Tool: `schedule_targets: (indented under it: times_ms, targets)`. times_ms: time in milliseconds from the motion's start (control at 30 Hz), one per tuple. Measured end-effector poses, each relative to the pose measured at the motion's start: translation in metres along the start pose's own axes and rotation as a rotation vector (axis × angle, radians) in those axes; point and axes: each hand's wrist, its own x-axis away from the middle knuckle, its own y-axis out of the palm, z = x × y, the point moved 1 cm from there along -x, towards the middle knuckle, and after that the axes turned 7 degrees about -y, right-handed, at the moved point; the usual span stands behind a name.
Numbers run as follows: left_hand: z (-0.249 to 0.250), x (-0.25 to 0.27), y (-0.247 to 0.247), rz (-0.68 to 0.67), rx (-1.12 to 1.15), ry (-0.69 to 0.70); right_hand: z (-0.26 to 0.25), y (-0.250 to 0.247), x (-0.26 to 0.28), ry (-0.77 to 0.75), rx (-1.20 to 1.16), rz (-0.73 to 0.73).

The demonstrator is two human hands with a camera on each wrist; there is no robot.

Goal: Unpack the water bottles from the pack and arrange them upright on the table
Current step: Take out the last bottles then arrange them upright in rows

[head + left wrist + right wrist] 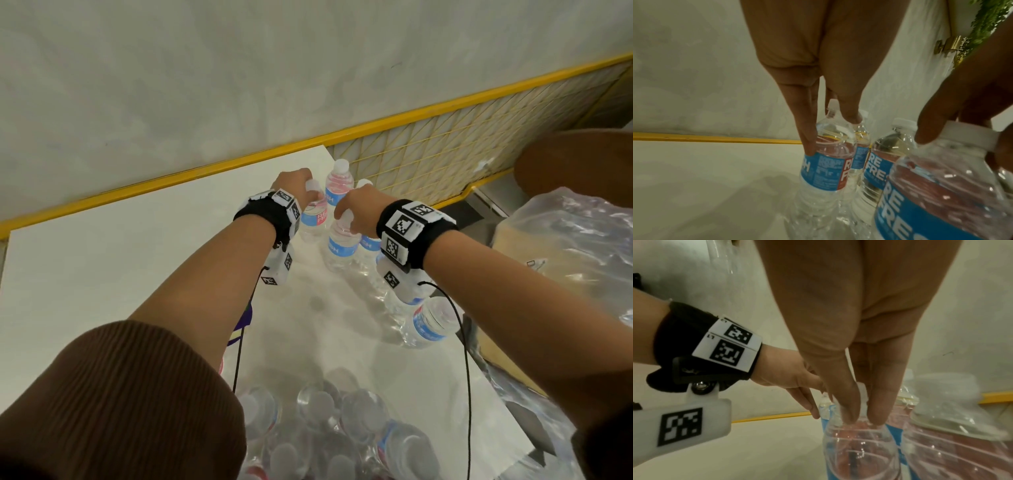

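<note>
left hand (295, 186) pinching the neck of an upright clear plastic water bottle with blue label (314, 219) on the white table (102, 260); right hand (359, 209) gripping another upright bottle's white cap (346, 216); torn clear plastic pack (325, 428) nearer, holding bottles.

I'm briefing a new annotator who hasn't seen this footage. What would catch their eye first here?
Two hands at the far end of the white table, each holding an upright water bottle by its top: the left hand on one bottle, the right hand on another. More bottles stand just behind them near the yellow rail, and the opened pack of bottles sits at the near edge.
</note>
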Motion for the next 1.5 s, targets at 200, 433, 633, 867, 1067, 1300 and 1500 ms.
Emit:
schedule_targets:
  times_ms: [200,433,633,867,1067,1300,1500]
  targets:
    - [0.004,-0.013,-0.004,0.004,-0.033,-0.007,0.002,0.004,-0.006,0.013,-0.031,0.034]
    - [-0.004,-0.018,-0.011,-0.013,-0.020,-0.003,0.000,0.000,-0.012,0.004,-0.067,0.054]
    - [-0.014,-0.012,-0.009,-0.042,0.048,0.068,-0.002,-0.004,-0.018,0.026,-0.064,0.020]
    - [-0.010,-0.009,-0.011,-0.028,0.068,0.069,-0.001,-0.008,-0.025,0.023,-0.067,0.013]
    - [-0.005,-0.009,-0.012,-0.047,0.089,0.037,0.001,-0.005,-0.029,0.044,-0.054,0.025]
    - [-0.003,-0.010,-0.013,-0.057,0.039,0.056,0.006,0.000,-0.027,0.061,-0.073,0.064]
    - [-0.007,-0.011,-0.011,-0.045,0.011,0.121,0.005,-0.003,-0.026,0.061,-0.072,0.106]
